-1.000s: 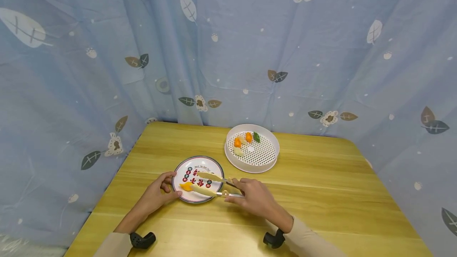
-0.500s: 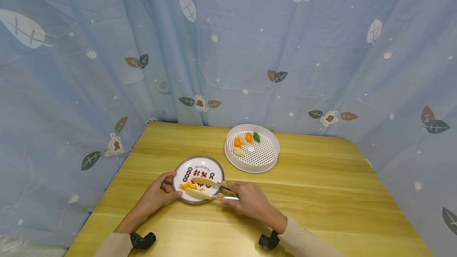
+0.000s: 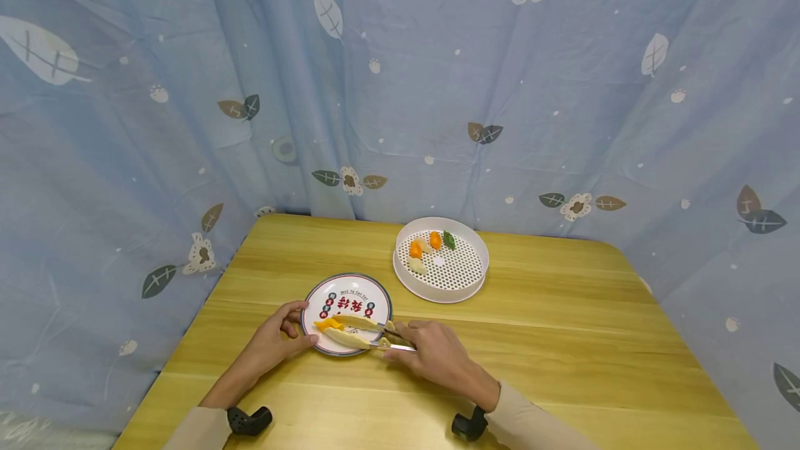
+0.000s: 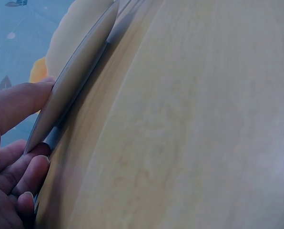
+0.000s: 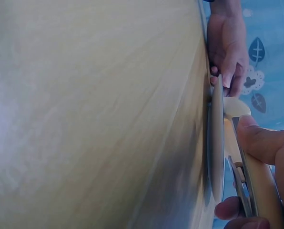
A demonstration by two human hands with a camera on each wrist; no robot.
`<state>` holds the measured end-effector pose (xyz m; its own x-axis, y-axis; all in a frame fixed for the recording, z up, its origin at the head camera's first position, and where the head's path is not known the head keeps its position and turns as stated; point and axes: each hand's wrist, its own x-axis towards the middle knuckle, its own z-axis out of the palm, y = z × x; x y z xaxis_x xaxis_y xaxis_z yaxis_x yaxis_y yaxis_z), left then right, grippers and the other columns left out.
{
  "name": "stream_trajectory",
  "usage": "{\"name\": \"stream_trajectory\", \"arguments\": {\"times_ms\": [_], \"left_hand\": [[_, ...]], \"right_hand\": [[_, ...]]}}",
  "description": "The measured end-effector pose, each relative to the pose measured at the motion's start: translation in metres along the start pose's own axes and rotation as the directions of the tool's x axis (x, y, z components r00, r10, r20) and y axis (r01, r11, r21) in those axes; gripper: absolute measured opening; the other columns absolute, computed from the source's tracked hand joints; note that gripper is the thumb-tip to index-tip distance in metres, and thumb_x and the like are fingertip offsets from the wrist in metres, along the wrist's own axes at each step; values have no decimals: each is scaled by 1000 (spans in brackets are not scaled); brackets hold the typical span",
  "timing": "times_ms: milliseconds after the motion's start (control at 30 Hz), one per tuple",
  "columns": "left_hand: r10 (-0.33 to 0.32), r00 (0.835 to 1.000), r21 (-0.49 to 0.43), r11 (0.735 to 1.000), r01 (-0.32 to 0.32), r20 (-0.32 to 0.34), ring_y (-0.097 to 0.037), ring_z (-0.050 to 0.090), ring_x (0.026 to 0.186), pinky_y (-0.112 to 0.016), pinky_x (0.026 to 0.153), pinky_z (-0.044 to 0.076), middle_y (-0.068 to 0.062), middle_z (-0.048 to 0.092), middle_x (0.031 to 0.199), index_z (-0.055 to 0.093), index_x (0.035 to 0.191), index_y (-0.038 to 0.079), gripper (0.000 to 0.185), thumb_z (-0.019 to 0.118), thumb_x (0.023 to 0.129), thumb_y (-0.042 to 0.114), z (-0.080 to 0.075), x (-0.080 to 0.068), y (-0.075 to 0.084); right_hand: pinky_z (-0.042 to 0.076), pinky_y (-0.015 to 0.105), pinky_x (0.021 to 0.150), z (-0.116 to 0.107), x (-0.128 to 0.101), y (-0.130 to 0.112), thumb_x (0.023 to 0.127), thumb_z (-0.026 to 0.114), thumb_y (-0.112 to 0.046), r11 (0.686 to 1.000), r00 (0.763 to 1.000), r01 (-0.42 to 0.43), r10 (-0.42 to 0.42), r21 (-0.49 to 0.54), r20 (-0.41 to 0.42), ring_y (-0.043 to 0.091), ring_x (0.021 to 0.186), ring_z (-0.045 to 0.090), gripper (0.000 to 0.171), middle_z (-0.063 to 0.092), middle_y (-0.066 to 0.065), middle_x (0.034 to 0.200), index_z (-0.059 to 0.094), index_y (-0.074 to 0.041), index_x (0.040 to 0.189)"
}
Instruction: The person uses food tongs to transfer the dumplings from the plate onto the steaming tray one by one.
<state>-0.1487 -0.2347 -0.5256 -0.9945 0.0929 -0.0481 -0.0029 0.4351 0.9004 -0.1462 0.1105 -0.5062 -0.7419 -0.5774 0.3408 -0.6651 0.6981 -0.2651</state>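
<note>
My left hand (image 3: 278, 342) pinches the left rim of a round white plate (image 3: 337, 284) with red lettering and a dark rim. In the left wrist view, the thumb lies over the plate's edge (image 4: 73, 90) and the fingers are below it. My right hand (image 3: 437, 354) grips metal-handled tongs (image 3: 346, 339) with cream-coloured tips, which reach over the plate from the right. A yellow-orange piece (image 3: 328, 324), its kind unclear, lies at the plate's left side between the tong tips. The right wrist view shows the thumb on one tong arm (image 5: 263, 186).
Behind the plate, to the right, stands a round white perforated tray (image 3: 465, 264) holding orange pieces (image 3: 435, 239), pale pieces (image 3: 417, 266) and a green piece (image 3: 449, 239). A wooden table (image 3: 550, 325) carries everything. Blue patterned curtains (image 3: 425, 89) hang behind and at both sides.
My right hand has moved the tongs left and slightly nearer me, and their tips have come closer together around the yellow-orange piece. The left hand and the plate have stayed put.
</note>
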Motion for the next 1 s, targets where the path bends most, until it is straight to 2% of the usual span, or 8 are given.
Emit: {"name": "stream_trajectory", "arguments": {"times_ms": [233,433,567,733,1000], "left_hand": [[-7,1000,5,1000,7,4,-22,49,93,-28,75,42,-9,57,119,51,145,10,74,88,85,30,1,1,1],[-7,1000,13,1000,7,-5,-22,50,93,-28,75,42,-9,57,117,51,145,10,73,88,84,30,1,0,2],[-6,1000,11,1000,6,-4,-22,49,93,-28,75,41,-9,57,117,52,144,10,73,88,84,29,0,-1,2],[-6,1000,6,1000,6,2,-23,49,93,-28,76,41,-10,57,119,51,145,10,73,88,84,29,-1,-2,0],[-3,1000,7,1000,3,8,-22,49,93,-29,76,42,-9,57,119,51,145,11,73,88,84,31,-1,-1,1]], "right_hand": [[48,24,60,-6,0,1,92,72,-55,1000,1000,-12,12,15,-25,2,65,51,56,76,-1,102,73,-13,129],[40,22,55,-17,0,7,90,72,-56,999,997,-40,40,11,-63,3,59,42,53,66,-8,79,76,-16,124],[35,21,51,-24,-1,13,87,77,-55,998,994,-66,67,10,-92,2,56,37,54,63,-11,75,77,-16,124],[43,25,55,-33,-2,20,86,77,-54,995,986,-100,100,8,-130,4,61,46,53,71,-8,85,77,-16,123],[46,30,58,-52,-4,35,87,78,-53,984,970,-176,177,20,-168,8,65,54,54,75,-2,92,76,-14,124]]}}
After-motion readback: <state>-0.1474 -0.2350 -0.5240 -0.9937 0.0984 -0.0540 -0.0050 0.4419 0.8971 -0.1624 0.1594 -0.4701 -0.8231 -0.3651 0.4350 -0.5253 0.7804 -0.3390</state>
